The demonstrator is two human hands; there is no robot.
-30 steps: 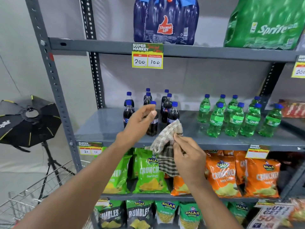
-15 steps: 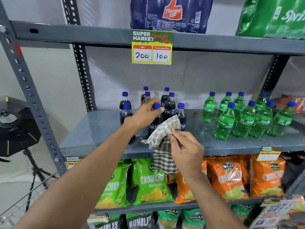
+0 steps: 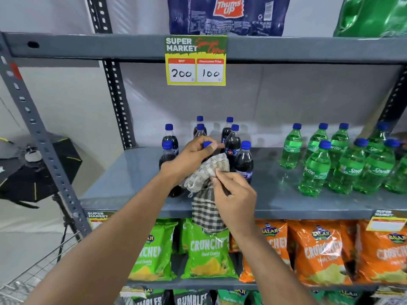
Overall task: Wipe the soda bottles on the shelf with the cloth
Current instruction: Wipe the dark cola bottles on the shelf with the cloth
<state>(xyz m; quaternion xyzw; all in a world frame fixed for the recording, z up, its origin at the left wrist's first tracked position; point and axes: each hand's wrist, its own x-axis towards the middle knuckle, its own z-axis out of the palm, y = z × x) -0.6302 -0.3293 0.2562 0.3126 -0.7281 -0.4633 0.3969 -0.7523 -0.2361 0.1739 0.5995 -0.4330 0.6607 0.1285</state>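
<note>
Several dark cola bottles [image 3: 244, 160] with blue caps stand in a cluster on the grey middle shelf [image 3: 132, 172]. My left hand [image 3: 189, 157] grips the neck of a front cola bottle [image 3: 207, 144], just under its cap. My right hand [image 3: 233, 194] holds a checked cloth [image 3: 207, 208] bunched against that bottle's body, hiding most of it. The cloth's tail hangs below the shelf edge. Several green Sprite bottles [image 3: 315, 170] stand to the right on the same shelf.
A yellow price tag [image 3: 195, 60] hangs from the upper shelf, which carries wrapped Thums Up [image 3: 229, 14] and Sprite packs. Green [image 3: 204, 252] and orange [image 3: 319, 254] chip bags fill the shelf below. A studio light [image 3: 33, 170] on a stand and a wire cart [image 3: 33, 271] are at left.
The view has moved closer to the shelf. My left hand went from touching the bottle's cap to closing around its neck, and my right hand brought the cloth up against the bottle.
</note>
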